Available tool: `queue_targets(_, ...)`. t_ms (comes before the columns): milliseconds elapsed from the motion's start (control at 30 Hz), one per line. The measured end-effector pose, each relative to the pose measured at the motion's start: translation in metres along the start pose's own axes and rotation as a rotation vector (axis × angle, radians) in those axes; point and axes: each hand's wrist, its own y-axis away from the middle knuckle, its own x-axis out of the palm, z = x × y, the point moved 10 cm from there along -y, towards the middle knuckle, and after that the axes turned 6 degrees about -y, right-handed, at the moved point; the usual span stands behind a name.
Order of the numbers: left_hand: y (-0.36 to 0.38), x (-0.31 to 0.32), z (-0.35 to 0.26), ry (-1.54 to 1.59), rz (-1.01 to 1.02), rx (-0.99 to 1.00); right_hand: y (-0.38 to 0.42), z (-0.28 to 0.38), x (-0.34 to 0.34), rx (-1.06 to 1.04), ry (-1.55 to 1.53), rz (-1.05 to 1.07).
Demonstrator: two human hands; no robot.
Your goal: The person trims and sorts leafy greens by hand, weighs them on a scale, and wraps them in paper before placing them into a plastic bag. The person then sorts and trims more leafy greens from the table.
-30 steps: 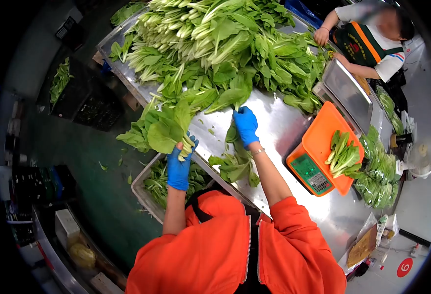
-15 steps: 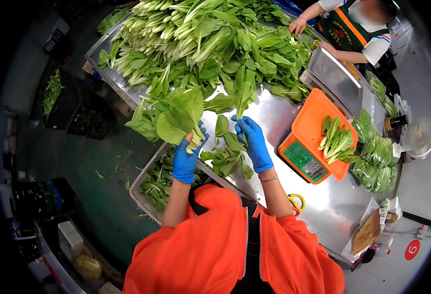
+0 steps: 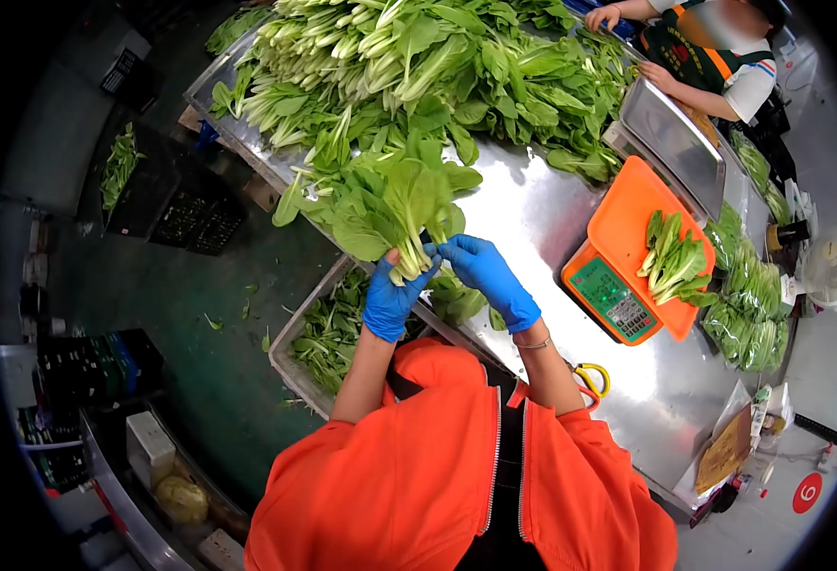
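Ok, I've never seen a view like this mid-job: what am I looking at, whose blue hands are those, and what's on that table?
There is no machine here. One camera on a person's head looks down at their own blue-gloved hands. The left hand grips a bunch of leafy greens by the stems; the right hand touches the same bunch at its base. On the steel table lie a big pile of greens and an orange scale carrying a small bundle. A tray of trimmings sits below the table's edge. Another person works at the far side.
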Motion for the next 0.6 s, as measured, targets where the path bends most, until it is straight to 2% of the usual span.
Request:
queue_targets(200,-0.002,-0.003,0.0,0.001,-0.016,0.018,0.011,0.023,-0.003,-0.229,0.224,-0.113)
queue_targets(333,-0.001,-0.002,0.004,-0.009,-0.057,0.013,0.016,0.018,-0.011,-0.25,0.184,-0.172)
queue_targets(533,-0.003,0.001,0.003,-0.057,-0.043,0.064,0.036,0.029,-0.016,-0.35,0.455,-0.345)
queue_targets(600,-0.005,0.015,-0.005,-0.009,-0.016,0.077,0.044,0.038,-0.011,-0.366,0.732,-0.376)
